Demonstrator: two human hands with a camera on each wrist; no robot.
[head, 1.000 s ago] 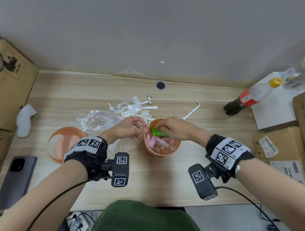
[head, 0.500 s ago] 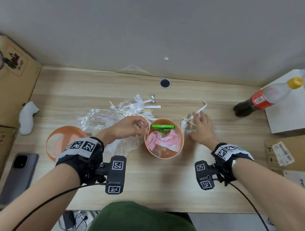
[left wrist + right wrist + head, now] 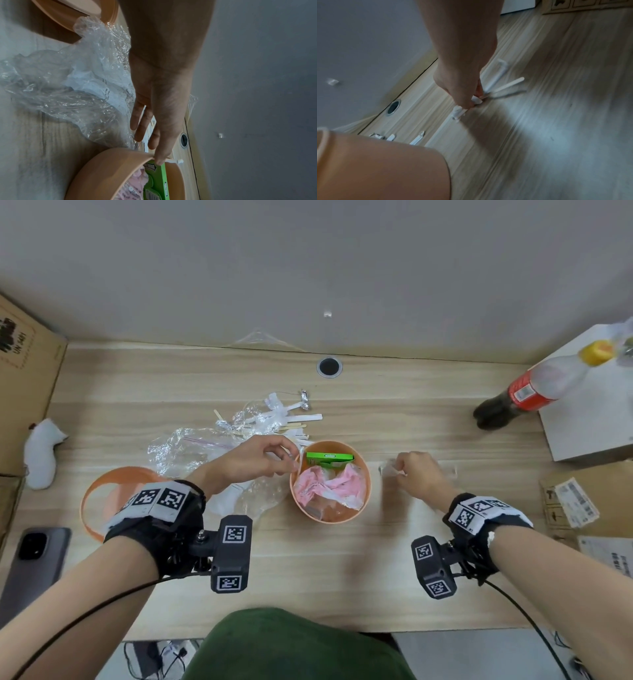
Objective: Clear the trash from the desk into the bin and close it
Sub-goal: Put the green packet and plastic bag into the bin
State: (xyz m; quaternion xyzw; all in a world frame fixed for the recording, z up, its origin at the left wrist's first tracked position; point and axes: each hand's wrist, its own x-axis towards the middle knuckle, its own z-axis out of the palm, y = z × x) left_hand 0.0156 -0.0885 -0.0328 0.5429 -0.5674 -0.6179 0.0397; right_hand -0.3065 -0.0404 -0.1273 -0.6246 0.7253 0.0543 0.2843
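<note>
An orange round bin (image 3: pixel 365 474) stands mid-desk with pink wrappers (image 3: pixel 329 486) and a green box (image 3: pixel 329 457) inside. My left hand (image 3: pixel 270 460) pinches the bin's left rim (image 3: pixel 149 155). My right hand (image 3: pixel 416 474), just right of the bin, grips a bundle of white straw, wrapper and wooden stick (image 3: pixel 489 89); the bundle is blurred in the head view. The bin's orange lid (image 3: pixel 102 494) lies at the left. Clear plastic bags (image 3: pixel 185 450) and white strips with sticks (image 3: pixel 284 419) lie behind my left hand.
A cola bottle (image 3: pixel 527 392) lies at the right against a white board (image 3: pixel 589 419). Cardboard boxes (image 3: pixel 582 498) flank the right edge, another box (image 3: pixel 24 364) the left. A phone (image 3: pixel 30 570) and a white toy (image 3: pixel 42 453) sit at the left. A cable hole (image 3: pixel 329 367) is near the wall.
My right hand left the green box in the bin, reached right to the straw with fingers spread, then closed on it and drew it back. My left hand stayed at the rim.
</note>
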